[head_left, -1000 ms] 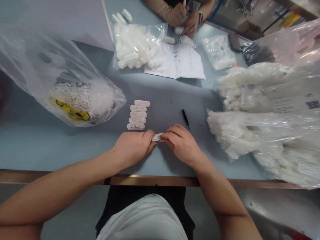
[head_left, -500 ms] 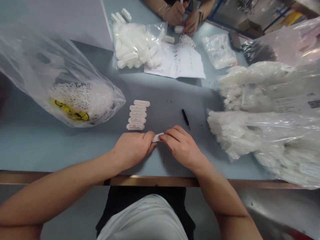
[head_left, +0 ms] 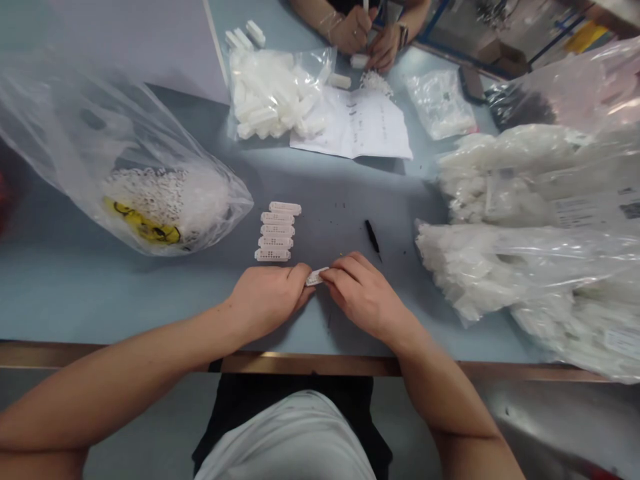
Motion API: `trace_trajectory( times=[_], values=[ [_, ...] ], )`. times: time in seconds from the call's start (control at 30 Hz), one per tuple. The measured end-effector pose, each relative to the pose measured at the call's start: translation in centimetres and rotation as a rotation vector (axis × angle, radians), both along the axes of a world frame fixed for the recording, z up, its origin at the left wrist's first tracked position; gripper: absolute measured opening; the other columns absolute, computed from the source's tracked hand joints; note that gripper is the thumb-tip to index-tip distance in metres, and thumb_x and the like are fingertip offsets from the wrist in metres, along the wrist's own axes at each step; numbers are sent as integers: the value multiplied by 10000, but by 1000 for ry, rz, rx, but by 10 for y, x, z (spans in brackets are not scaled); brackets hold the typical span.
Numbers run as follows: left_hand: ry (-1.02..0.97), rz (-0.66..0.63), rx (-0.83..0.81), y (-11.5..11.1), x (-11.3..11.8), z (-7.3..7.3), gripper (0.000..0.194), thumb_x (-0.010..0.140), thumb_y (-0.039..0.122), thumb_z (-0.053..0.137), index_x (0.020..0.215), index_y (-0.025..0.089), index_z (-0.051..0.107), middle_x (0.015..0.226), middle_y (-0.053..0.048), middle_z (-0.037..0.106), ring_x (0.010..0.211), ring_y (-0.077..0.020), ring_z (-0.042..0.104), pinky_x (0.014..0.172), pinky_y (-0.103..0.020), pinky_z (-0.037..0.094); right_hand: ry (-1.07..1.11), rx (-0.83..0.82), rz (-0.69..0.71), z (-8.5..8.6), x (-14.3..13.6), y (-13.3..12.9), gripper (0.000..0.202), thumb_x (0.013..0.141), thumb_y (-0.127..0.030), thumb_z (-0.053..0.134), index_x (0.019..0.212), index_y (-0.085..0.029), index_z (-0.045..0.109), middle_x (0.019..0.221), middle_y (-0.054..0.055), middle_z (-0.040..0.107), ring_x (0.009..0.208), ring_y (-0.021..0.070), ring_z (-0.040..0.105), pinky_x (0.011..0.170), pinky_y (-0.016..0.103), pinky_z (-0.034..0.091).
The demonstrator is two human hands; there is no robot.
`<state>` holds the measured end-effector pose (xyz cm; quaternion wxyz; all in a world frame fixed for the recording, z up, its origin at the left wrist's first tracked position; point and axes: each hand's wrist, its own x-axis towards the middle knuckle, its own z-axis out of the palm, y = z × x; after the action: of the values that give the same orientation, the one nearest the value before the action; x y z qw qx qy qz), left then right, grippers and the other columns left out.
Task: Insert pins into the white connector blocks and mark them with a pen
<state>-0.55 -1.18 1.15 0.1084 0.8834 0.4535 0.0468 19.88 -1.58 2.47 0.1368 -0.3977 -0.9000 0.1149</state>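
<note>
Between my two hands is a small white plastic piece with rows of holes (head_left: 316, 276), held just above the table near its front edge. My left hand (head_left: 270, 297) is closed on its left end. The fingers of my right hand (head_left: 364, 293) pinch its right end, hiding part of it. Beyond my left hand, several similar white slotted pieces (head_left: 277, 230) lie in a column, long sides together. A thin black screwdriver-like tool (head_left: 372, 236) lies on the table beyond my right hand, its tip toward me.
On the left sits a clear bag of tiny white parts (head_left: 170, 200) with a yellow label. A bag of white blocks (head_left: 275, 93) and a written sheet (head_left: 370, 127) lie farther back. Large filled bags (head_left: 490, 267) line the right. Across the table, another person's hands (head_left: 370, 40) work.
The view has shifted very slightly. Both hands keep the white piece in nearly the same place, and the column of pieces is unchanged.
</note>
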Motion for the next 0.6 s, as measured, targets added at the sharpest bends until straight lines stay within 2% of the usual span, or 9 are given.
trace_trajectory(
  times=[0.23,0.43,0.6],
  values=[
    [-17,11,-17,0,0,0,348,931,447,383,921,164,584,686,-56,675,566,-194,633,455,-256,367,-54,85,25,2,-2,-1,248,913,-84,400,955,-111,642,858,115,597,817,219,476,768,382,460],
    [-43,25,-27,-1,0,-1,354,927,446,386,889,161,593,639,-57,655,540,-189,615,466,-262,381,-102,78,22,12,-7,-4,320,920,-87,331,917,-119,649,812,128,591,838,246,486,736,404,458],
    [-27,24,2,-1,2,-2,368,929,462,383,885,163,593,633,-56,658,537,-197,619,452,-259,356,-121,81,46,11,-6,-2,322,928,-92,328,928,-108,650,833,130,595,832,240,478,742,396,454]
  ],
)
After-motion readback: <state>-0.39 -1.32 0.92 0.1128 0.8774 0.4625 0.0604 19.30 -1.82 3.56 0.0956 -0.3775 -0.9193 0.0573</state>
